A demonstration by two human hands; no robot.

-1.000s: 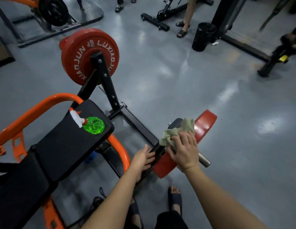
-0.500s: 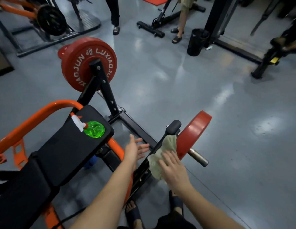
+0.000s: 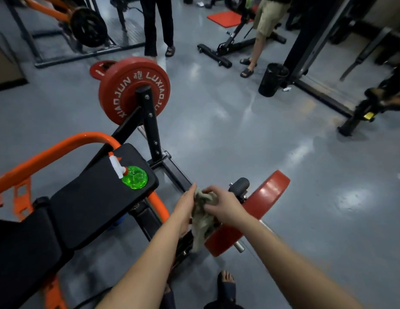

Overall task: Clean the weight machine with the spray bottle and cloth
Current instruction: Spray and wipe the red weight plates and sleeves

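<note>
Head view: the left hand (image 3: 185,207), apart half a second ago, now lays straight fingers against the cloth (image 3: 202,221). The right hand (image 3: 226,208) pinches its bunched top beside the near red plate (image 3: 269,195). The spray bottle (image 3: 134,176) stays on the black pad (image 3: 94,197).

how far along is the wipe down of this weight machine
Done: nothing shows as finished; no wet or wiped patch is plain. In hand: the right hand grips the crumpled beige cloth beside the near red weight plate, the left hand against it. The green spray bottle sits on the black seat pad. Left: likely the far red lettered plate and orange frame.
</note>
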